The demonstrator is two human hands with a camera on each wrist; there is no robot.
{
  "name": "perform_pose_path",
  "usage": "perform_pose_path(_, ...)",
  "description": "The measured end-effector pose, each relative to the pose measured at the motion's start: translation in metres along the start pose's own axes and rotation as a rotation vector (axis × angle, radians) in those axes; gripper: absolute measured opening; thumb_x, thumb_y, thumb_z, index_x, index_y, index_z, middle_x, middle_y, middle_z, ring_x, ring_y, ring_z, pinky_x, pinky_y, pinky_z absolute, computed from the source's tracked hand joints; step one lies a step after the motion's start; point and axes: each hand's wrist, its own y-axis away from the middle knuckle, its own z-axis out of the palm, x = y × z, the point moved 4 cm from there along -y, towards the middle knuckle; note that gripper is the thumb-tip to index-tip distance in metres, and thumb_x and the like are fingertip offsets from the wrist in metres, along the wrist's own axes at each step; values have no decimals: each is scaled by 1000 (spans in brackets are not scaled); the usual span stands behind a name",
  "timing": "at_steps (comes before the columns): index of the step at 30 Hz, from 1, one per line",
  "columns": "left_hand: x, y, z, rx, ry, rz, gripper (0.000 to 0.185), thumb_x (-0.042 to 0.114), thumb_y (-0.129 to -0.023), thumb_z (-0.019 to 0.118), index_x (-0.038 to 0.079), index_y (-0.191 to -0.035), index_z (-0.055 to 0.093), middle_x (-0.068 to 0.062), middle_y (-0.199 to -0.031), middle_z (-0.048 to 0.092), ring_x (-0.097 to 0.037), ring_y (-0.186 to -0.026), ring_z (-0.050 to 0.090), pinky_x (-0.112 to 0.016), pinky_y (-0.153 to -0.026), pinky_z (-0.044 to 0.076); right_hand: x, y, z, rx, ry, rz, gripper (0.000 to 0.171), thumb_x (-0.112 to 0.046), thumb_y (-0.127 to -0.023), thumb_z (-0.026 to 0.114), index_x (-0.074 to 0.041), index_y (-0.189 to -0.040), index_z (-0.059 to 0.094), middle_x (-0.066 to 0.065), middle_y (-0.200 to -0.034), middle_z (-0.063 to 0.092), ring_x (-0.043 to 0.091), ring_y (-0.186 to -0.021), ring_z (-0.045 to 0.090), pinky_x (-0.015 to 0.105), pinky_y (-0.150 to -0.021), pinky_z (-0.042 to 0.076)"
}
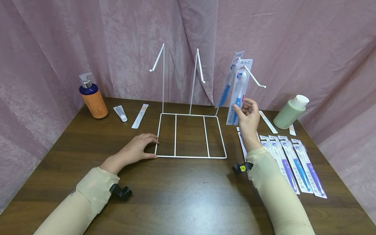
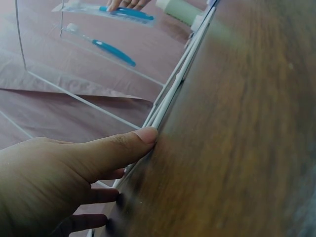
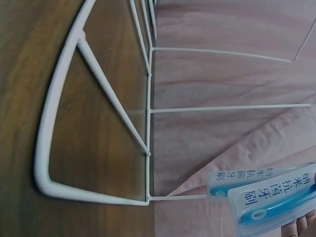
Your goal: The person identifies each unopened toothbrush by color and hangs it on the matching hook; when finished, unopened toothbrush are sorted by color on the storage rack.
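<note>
A white wire display rack point(image 1: 191, 156) stands mid-table with three upright hooks. My left hand point(image 1: 136, 150) rests flat on the table, fingers straight, touching the rack's front left corner; its thumb point(image 2: 123, 148) presses the base wire point(image 2: 182, 74). My right hand point(image 1: 248, 119) pinches the lower end of a packaged blue toothbrush point(image 1: 239, 94), whose top is at the right hook point(image 1: 254, 80). A second packaged toothbrush point(image 1: 227, 83) hangs behind it on the same hook. Both packs point(image 3: 276, 197) show in the right wrist view beside the rack base point(image 3: 54, 143).
Several packaged toothbrushes point(image 1: 293, 163) lie in a row at the right. A green bottle point(image 1: 290, 112) stands behind them. An orange pump bottle point(image 1: 92, 98), a small tube point(image 1: 120, 113) and a flat sachet point(image 1: 140, 116) sit at the back left. Pink curtain surrounds the table.
</note>
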Motion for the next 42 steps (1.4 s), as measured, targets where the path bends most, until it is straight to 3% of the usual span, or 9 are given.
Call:
perform_pose_path(7, 0, 1, -1, 10, 4, 8, 47, 31, -75, 81, 4, -111, 66, -14, -124, 62, -35, -120, 54, -55, -101, 41, 8, -12, 11, 25, -56, -4, 35, 1, -84, 69, 0, -115, 54, -8, -87, 59, 4, -74, 55, 15, -70, 47)
perform_pose_path(15, 2, 1, 0, -11, 8, -4, 48, 32, -76, 80, 5, -112, 65, -13, -127, 61, -34, -123, 52, -55, -103, 39, 15, -24, 17, 26, -36, 0, 27, 2, -84, 69, -9, -105, 56, -9, -86, 58, 3, -74, 54, 15, -70, 46)
perform_pose_path(19, 1, 0, 1, -17, 9, -12, 48, 33, -76, 80, 6, -113, 65, -13, -128, 60, -34, -124, 52, -56, -103, 39, 17, -28, 17, 3, 0, 17, 26, -2, -84, 70, -4, -107, 57, -8, -87, 57, 3, -75, 54, 14, -71, 46)
perform_pose_path(22, 1, 0, 1, -18, 9, -18, 48, 33, -77, 80, 7, -114, 65, -12, -128, 60, -34, -124, 51, -56, -103, 39, 11, -28, 18, -25, 25, 37, 32, -2, -85, 70, 6, -113, 56, -7, -86, 57, 3, -75, 54, 13, -70, 46)
perform_pose_path(27, 0, 1, 0, -17, 7, -19, 48, 33, -77, 80, 7, -114, 65, -12, -128, 60, -34, -124, 51, -56, -103, 39, -11, -22, 19, -79, 86, 64, 34, -1, -86, 68, 12, -114, 54, -6, -84, 55, 3, -75, 53, 11, -70, 45)
perform_pose_path(32, 1, 1, 1, -19, 8, -21, 48, 33, -77, 80, 7, -114, 64, -13, -129, 60, -34, -124, 51, -56, -103, 39, -19, -22, 18, -103, 149, 67, 35, -2, -86, 68, 14, -114, 54, -7, -82, 55, 1, -75, 53, 9, -69, 44)
perform_pose_path(42, 1, 0, 0, -19, 0, -20, 49, 33, -76, 80, 5, -114, 64, -14, -128, 60, -35, -124, 52, -55, -103, 39, -17, -29, 10, -152, 164, 36, 36, -2, -85, 69, 14, -114, 57, -17, -77, 59, -2, -72, 55, 9, -68, 44)
